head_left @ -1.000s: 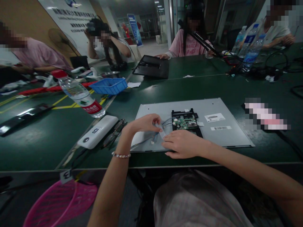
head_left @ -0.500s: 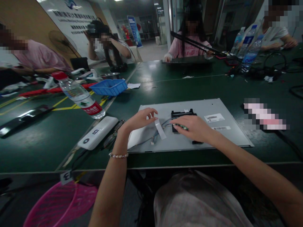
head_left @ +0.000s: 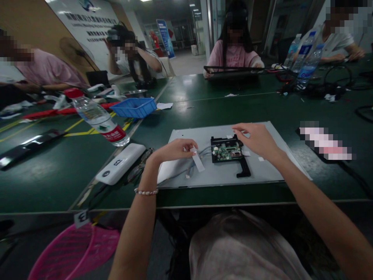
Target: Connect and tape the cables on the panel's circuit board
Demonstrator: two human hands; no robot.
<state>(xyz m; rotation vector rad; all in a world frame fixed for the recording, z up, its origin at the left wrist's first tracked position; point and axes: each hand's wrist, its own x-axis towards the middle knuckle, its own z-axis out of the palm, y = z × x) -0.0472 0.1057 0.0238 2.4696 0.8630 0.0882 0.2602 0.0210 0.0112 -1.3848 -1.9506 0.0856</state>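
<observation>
A pale flat panel lies on the table in front of me. On it sits a black bracket carrying a green circuit board, with thin grey cables running off to the left. My left hand is closed, its fingertips pinching the upper end of a white tape strip beside the cables. My right hand hovers at the bracket's upper right corner, fingers drawn together in a pinch. Whatever is between those fingertips is too small to make out. A small white piece lies just below them.
To the left are a white power bank, glasses, a water bottle and a blue tray. A phone-like object with a cable lies right. Several people sit around the table. A pink basket stands below.
My right hand has moved off the circuit board, up and to the right, uncovering it. My left hand has shifted slightly down and right, its fingertips closing at the tape strip.
</observation>
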